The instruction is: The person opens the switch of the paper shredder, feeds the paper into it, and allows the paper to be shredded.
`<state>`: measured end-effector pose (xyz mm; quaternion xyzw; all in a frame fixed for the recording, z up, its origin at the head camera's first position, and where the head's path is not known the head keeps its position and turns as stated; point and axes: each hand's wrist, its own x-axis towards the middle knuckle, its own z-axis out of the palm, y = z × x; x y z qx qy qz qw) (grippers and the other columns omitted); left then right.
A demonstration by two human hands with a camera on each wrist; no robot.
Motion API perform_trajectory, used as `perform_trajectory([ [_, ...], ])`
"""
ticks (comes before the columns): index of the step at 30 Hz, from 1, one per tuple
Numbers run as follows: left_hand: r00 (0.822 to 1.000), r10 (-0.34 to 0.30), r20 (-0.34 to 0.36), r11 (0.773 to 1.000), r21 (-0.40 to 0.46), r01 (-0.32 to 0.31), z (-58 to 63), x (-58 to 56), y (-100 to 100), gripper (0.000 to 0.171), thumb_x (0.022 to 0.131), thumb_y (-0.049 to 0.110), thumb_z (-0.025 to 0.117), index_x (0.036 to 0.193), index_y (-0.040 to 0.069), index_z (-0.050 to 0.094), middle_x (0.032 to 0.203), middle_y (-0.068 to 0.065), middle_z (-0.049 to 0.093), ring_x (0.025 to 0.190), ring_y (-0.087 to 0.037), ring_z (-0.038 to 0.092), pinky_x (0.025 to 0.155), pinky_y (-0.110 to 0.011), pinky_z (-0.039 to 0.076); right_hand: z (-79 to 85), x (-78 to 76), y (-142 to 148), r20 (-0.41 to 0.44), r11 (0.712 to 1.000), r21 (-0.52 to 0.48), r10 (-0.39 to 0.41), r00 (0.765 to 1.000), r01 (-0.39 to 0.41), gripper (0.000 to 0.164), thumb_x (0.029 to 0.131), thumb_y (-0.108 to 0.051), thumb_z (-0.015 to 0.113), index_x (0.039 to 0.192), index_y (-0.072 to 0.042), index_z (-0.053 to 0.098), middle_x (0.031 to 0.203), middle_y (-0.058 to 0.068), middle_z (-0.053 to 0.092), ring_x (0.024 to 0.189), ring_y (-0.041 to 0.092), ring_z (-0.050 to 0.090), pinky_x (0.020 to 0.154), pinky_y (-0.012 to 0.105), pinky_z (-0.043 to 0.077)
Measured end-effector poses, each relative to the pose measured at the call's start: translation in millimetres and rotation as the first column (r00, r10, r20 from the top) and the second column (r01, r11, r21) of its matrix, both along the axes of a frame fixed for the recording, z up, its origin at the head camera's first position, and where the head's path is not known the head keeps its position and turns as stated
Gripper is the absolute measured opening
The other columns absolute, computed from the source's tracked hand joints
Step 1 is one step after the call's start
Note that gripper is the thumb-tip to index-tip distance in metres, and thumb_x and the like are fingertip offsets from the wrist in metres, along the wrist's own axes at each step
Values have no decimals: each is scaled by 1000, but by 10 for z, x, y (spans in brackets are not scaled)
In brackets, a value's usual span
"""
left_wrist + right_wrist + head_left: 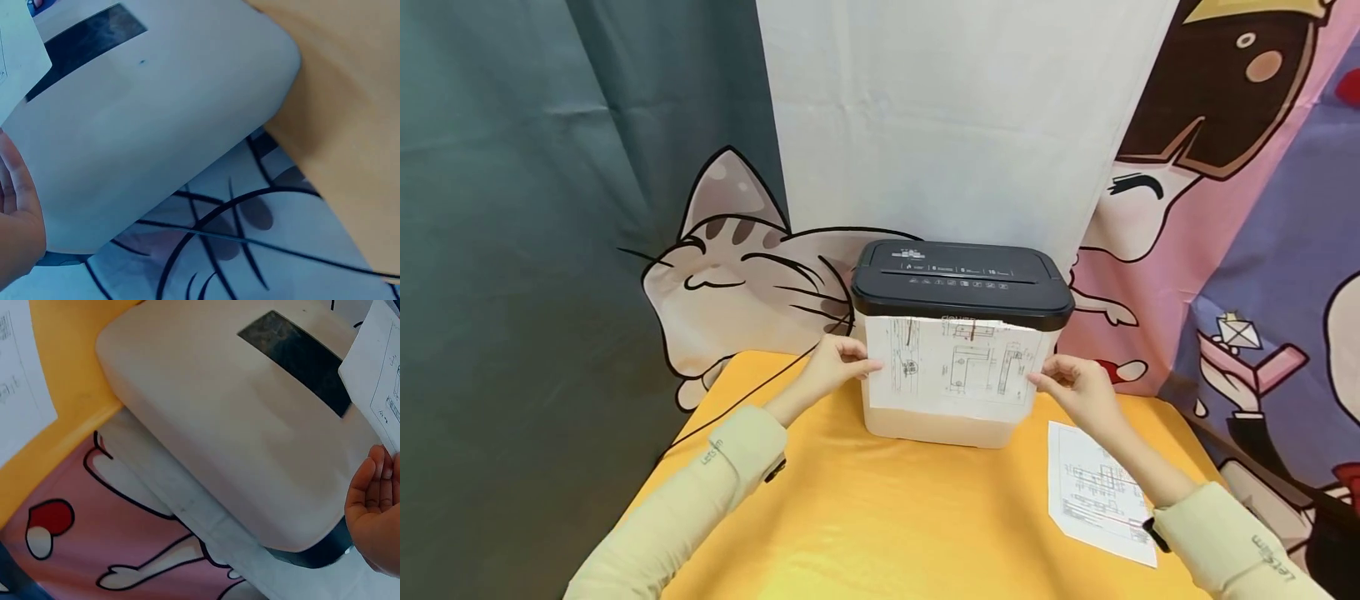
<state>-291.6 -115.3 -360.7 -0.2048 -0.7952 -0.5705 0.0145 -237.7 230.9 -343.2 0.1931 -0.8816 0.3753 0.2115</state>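
A sheet of paper (951, 371) printed with line drawings is held up in front of a paper shredder. My left hand (838, 360) pinches its left edge, and my right hand (1078, 387) pinches the right edge. The shredder has a black top (962, 279) with a long slot and a white bin (940, 427) below. In the left wrist view, part of my left hand (19, 212) shows beside the bin, its fingertips cut off by the frame. The right wrist view has my right hand (378, 512) at the sheet's corner (375, 375), next to the bin's dark window (300, 359).
Another printed sheet (1101, 492) lies on the yellow tablecloth (880, 517), under my right forearm. A thin black cord (745, 396) runs along the table's left side. Behind the table hangs a cartoon-printed cloth (940, 125).
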Motion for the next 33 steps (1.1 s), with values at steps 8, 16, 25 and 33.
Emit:
perform_trajectory([
  [8, 998, 25, -62, 999, 24, -24, 256, -87, 35, 16, 79, 6, 74, 79, -8, 67, 63, -1, 64, 55, -10, 55, 55, -23, 51, 256, -51, 36, -16, 999, 48, -6, 1000, 7, 9, 82, -3, 70, 75, -1, 66, 69, 11, 65, 55, -2, 50, 49, 15, 38],
  [16, 997, 37, -70, 999, -7, -38, 558, -196, 56, 16, 80, 10, 74, 82, -5, 68, 67, 1, 65, 61, -20, 61, 64, -33, 56, 607, -133, 65, -112, 986, 162, 46, 993, -27, 12, 79, 2, 71, 71, -2, 63, 63, 7, 61, 53, -3, 44, 49, 12, 36],
  [25, 992, 57, -113, 998, -33, -61, 948, -289, 52, 15, 83, 10, 72, 85, -4, 68, 78, -10, 70, 65, -12, 62, 70, -37, 56, 950, -306, 50, -132, 982, 190, 25, 991, 0, 5, 83, -2, 69, 79, 1, 67, 74, 16, 69, 59, -10, 51, 55, 8, 40],
  [33, 976, 94, -199, 994, -33, -102, 1226, -439, 70, 16, 83, 14, 72, 80, -1, 66, 66, 1, 62, 64, -10, 56, 62, -29, 53, 1170, -458, 18, -139, 976, 214, -7, 990, 37, 10, 86, -4, 67, 90, 4, 68, 80, 20, 69, 57, -4, 46, 50, 11, 36],
])
